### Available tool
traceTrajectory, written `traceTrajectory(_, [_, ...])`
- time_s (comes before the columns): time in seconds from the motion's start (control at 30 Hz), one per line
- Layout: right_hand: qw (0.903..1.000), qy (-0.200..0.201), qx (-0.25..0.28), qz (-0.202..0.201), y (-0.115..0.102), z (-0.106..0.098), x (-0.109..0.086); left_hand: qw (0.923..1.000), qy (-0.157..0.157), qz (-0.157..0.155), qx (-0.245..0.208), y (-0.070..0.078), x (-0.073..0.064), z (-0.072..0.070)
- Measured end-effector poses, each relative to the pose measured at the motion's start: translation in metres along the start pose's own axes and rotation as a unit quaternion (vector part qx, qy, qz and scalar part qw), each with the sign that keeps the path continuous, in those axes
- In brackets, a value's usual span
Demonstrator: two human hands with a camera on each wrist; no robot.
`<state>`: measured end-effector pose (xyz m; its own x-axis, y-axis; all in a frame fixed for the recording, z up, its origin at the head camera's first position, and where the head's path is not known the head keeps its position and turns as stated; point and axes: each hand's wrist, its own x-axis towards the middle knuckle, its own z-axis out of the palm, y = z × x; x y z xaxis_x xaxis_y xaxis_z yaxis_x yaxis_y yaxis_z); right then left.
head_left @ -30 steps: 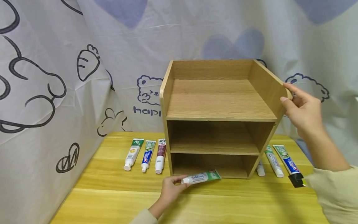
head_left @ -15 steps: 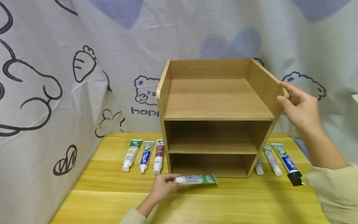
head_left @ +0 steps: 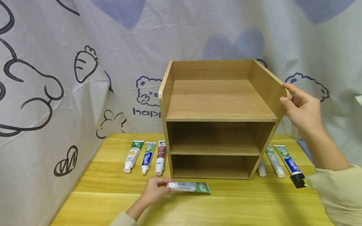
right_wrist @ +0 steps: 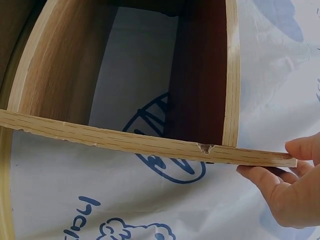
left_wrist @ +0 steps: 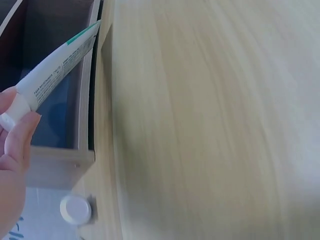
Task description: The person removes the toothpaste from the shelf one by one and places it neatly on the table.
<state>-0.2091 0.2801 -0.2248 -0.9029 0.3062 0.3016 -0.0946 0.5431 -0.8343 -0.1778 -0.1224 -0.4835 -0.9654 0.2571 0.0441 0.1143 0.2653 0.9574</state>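
Note:
My left hand (head_left: pixel 152 190) pinches a white and green toothpaste tube (head_left: pixel 188 187) by its cap end, between thumb and fingers. The tube lies crosswise in front of the shelf's bottom compartment, green end pointing right. In the left wrist view, the tube (left_wrist: pixel 57 70) overlaps the front edge of that compartment. My right hand (head_left: pixel 305 111) grips the upper front corner of the wooden shelf's (head_left: pixel 220 100) right side panel. The right wrist view shows thumb and fingers on opposite faces of the panel (right_wrist: pixel 125 142). Both inner compartments of the shelf hold nothing visible.
Left of the shelf lie three toothpaste tubes: a green-and-white one (head_left: pixel 133 157), a blue-and-green one (head_left: pixel 148 158) and a maroon-and-white one (head_left: pixel 161 158). Further tubes, including a blue one (head_left: pixel 289 160), lie to its right. A printed curtain (head_left: pixel 113 62) hangs behind the wooden table (head_left: pixel 113 204).
My left hand has moved left and slightly nearer with the toothpaste tube, whose green end has swung from tilting up to tilting slightly down. My right hand keeps its grip on the shelf.

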Motion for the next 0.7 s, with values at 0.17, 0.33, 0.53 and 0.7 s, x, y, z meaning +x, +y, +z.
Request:
traceTrajectory(0.17, [1.0, -0.004, 0.007, 0.004, -0.001, 0.002, 0.0, 0.9998, -0.001, -0.016, -0.008, -0.005, -0.007, -0.014])
traceTrajectory(0.33, [0.9999, -0.001, 0.006, 0.008, 0.001, 0.002, 0.001, 0.999, 0.017, -0.04, -0.009, -0.007, -0.016, -0.026])
traceTrajectory(0.53, [0.9999, 0.002, 0.01, 0.002, 0.001, 0.003, 0.002, 0.9973, 0.032, -0.064, -0.013, -0.01, -0.024, -0.04])
traceTrajectory(0.7, [0.9999, 0.009, 0.009, -0.002, 0.002, 0.003, 0.002, 0.9955, 0.045, -0.079, -0.029, -0.013, -0.03, -0.051])
